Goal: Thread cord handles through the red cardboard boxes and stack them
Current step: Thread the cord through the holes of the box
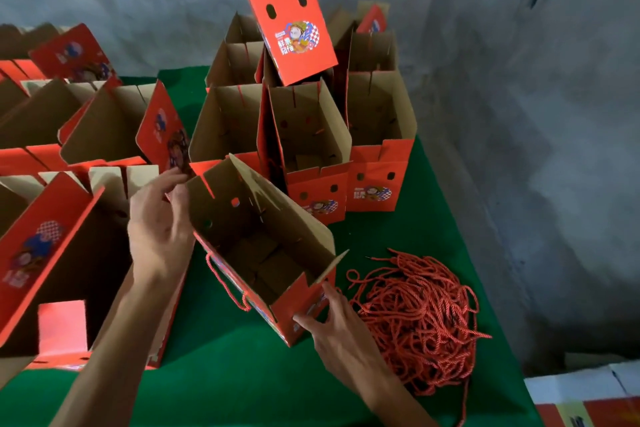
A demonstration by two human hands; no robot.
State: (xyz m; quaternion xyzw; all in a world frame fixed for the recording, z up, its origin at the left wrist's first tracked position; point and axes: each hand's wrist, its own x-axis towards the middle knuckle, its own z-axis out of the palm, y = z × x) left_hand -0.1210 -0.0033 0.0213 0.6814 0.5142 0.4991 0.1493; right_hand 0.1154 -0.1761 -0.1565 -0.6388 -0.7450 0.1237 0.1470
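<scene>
An open red cardboard box [263,246], brown inside, sits tilted on the green cloth at the middle. A red cord handle [225,284] loops out of its near-left side. My left hand [159,225] holds the box's far-left wall, fingers curled over the flap edge. My right hand [332,322] grips the near-right corner, thumb on the red face. A heap of loose red cords [419,315] lies just right of the box. Behind it stands a stack of nested red boxes [311,149] with flaps up.
More open red boxes [52,218] crowd the left side of the green-covered table [221,374]. A grey concrete wall [519,114] closes the back and right. Flat printed cardboard [588,399] lies low at the right corner, past the table edge.
</scene>
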